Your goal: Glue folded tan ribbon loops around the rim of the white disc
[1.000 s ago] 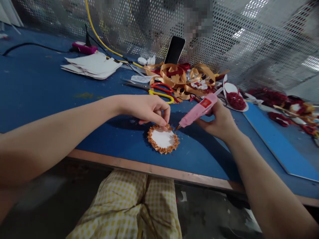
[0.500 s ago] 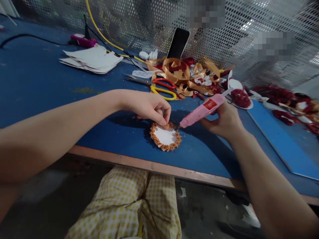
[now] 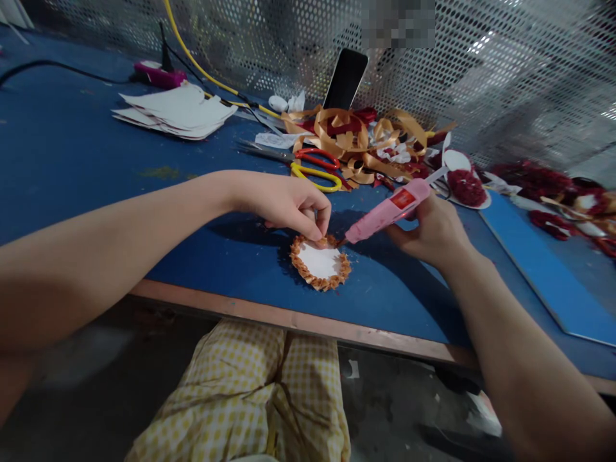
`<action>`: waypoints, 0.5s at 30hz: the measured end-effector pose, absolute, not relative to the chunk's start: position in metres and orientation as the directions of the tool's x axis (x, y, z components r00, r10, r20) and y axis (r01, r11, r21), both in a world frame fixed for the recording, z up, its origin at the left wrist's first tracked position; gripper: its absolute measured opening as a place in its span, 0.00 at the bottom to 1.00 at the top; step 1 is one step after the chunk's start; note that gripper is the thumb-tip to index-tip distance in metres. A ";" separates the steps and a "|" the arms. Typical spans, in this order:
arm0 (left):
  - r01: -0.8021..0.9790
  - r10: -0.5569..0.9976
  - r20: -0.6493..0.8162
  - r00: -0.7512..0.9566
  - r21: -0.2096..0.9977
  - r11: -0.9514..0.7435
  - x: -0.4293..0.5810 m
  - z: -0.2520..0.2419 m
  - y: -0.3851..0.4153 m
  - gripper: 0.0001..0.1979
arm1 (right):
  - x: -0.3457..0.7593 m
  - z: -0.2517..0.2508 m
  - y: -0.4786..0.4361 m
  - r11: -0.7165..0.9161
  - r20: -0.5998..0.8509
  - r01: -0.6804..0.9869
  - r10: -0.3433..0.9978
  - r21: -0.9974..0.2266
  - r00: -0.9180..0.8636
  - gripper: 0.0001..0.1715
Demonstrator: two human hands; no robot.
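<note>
A white disc [image 3: 319, 260] lies flat near the table's front edge, ringed by a gathered orange-brown ribbon [image 3: 326, 282]. My left hand [image 3: 303, 208] is closed in a pinch on the ribbon at the disc's far edge; the fingertips hide the exact spot. In my right hand [image 3: 436, 231] is a pink hot glue gun [image 3: 385, 215] with a translucent glue stick [image 3: 437, 174] sticking out of its back. The gun's nozzle points down left at the ribbon's upper right part, close beside my left fingertips. Whether it touches the ribbon I cannot tell.
Scissors [image 3: 315, 168] with red and yellow handles lie behind my left hand. Beyond are tangled gold ribbons [image 3: 339, 131] and a leaning phone [image 3: 345, 80]. White cut sheets [image 3: 178, 112] sit at left, dark red pieces [image 3: 466, 188] and a blue board [image 3: 543, 269] at right.
The glue gun's nozzle has shifted slightly left, nearer my left fingertips. My left hand keeps its pinch on the ribbon, and the disc stays in place.
</note>
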State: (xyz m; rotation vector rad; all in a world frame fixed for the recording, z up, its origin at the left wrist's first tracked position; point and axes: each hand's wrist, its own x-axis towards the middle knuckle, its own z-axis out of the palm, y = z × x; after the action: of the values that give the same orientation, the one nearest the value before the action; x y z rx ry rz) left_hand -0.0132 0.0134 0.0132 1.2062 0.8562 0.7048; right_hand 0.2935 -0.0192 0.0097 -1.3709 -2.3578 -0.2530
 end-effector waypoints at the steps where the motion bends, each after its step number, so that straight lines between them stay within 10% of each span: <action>1: -0.024 0.841 -0.185 0.509 0.973 0.229 -0.013 0.013 0.014 0.10 | 0.294 0.010 -0.019 0.504 0.420 0.863 0.793 -0.043 -0.442 0.13; 15: 0.238 0.724 -0.155 0.673 0.971 -0.014 -0.011 0.019 0.008 0.13 | 0.297 0.007 -0.016 0.568 0.452 0.822 0.720 0.054 -0.527 0.10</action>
State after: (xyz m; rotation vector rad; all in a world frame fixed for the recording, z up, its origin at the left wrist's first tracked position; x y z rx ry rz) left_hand -0.0109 0.0082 0.0193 1.5795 0.8133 0.4615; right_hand 0.2972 -0.0158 0.0070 -1.2510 -2.4227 -0.3681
